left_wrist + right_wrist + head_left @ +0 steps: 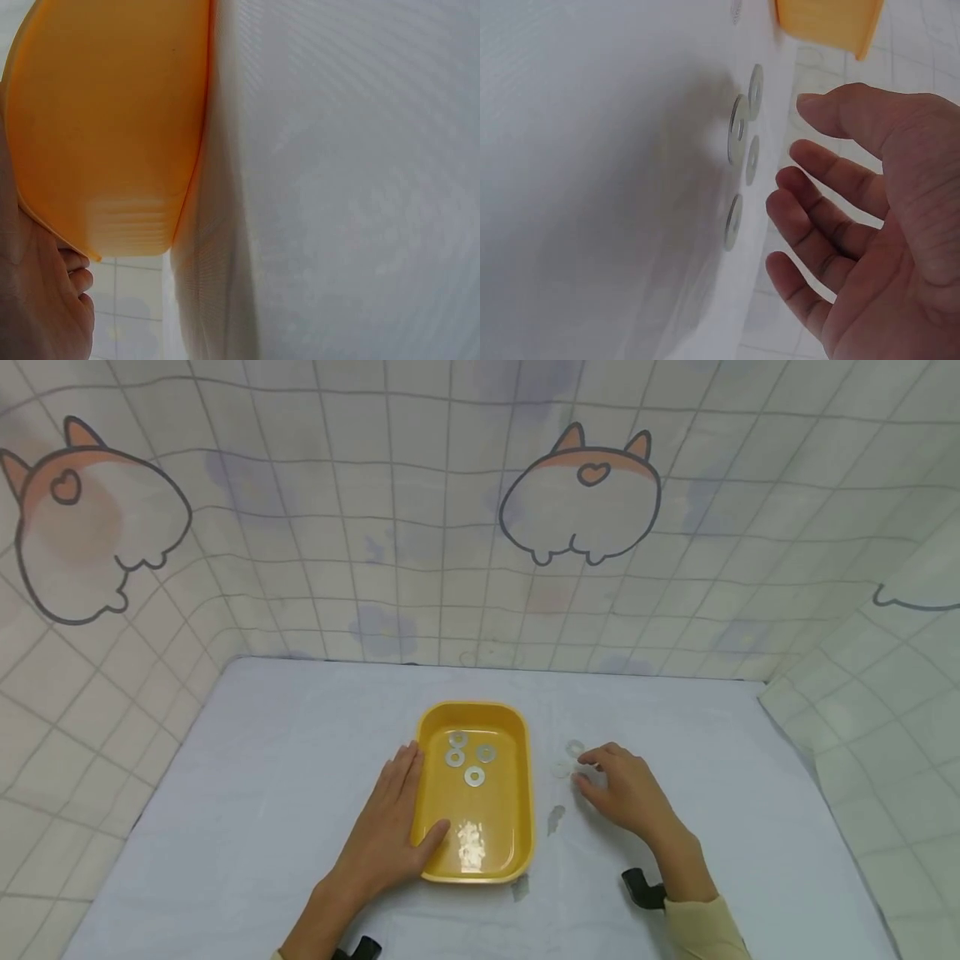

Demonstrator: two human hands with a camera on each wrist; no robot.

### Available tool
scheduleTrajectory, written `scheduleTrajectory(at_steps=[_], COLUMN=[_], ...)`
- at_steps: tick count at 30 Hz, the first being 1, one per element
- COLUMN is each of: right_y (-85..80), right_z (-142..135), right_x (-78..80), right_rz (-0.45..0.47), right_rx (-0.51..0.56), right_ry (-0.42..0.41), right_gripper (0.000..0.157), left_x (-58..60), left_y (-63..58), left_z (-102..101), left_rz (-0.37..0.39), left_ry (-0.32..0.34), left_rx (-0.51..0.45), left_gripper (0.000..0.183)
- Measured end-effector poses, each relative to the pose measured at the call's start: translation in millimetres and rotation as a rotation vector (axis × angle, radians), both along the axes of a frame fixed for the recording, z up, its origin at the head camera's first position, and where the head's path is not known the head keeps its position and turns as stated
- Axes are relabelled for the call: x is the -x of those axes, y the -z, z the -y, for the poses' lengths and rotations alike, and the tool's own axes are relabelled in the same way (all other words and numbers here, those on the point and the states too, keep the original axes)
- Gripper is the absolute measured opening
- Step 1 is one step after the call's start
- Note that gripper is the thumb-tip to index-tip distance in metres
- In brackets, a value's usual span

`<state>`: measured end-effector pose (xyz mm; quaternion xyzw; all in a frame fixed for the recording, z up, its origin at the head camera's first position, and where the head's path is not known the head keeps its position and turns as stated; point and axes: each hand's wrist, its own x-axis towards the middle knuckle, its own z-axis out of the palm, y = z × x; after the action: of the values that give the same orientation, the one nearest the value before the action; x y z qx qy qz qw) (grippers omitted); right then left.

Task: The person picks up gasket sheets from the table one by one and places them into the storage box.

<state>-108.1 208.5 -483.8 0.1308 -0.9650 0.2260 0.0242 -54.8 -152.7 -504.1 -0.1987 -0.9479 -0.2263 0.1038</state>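
Observation:
A yellow tray (pixel 517 827) stands on the white-covered table, with several flat metal washers (pixel 474 776) lying inside it. My left hand (pixel 386 827) rests along the tray's left rim, fingers straight on the outer side and thumb over the inside. To the right of the tray, my right hand (pixel 626 789) hovers above the cloth with fingers loosely bent and nothing between them. Several more washers (pixel 737 131) lie on the cloth just before its fingertips in the right wrist view. In the head view the hand partly hides that group, and two pale washers (pixel 575 748) show beside it.
Grey patches (pixel 556 819) mark the cloth between the tray and my right hand. A tile-patterned curtain (pixel 420 543) with cartoon animals encloses the table's back and sides. Black wrist devices (pixel 642 889) sit at both wrists.

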Motion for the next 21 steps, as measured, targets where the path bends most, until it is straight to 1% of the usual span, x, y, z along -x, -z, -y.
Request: scheduleTrajectory(at_steps=[5,9,13,21], right_y=[3.0,11.2,16.7,16.5], right_z=[-2.0,-3.2,-2.4,0.5], right_x=[-1.4,-4.1,-6.5,-7.6], right_rz=[0.005,0.012,0.000,0.025], right_rx=[0.003,0.004,0.009,-0.014], right_ry=[0.039,0.067,0.078,0.098], right_gripper=[0.029,0.029,0.028,0.028], left_x=[-0.5,-1.1,-0.6,-0.3], left_y=[-2.0,-2.7,-2.5,-2.2], left_z=[-0.1,-0.2,-0.2,0.7], left_rz=[0.004,0.001,0.003,0.012], left_ry=[0.000,-0.003,-0.002,-0.001], left_rx=[0.003,0.008,0.012,0.009], left_gripper=[0.096,0.096,0.097,0.097])
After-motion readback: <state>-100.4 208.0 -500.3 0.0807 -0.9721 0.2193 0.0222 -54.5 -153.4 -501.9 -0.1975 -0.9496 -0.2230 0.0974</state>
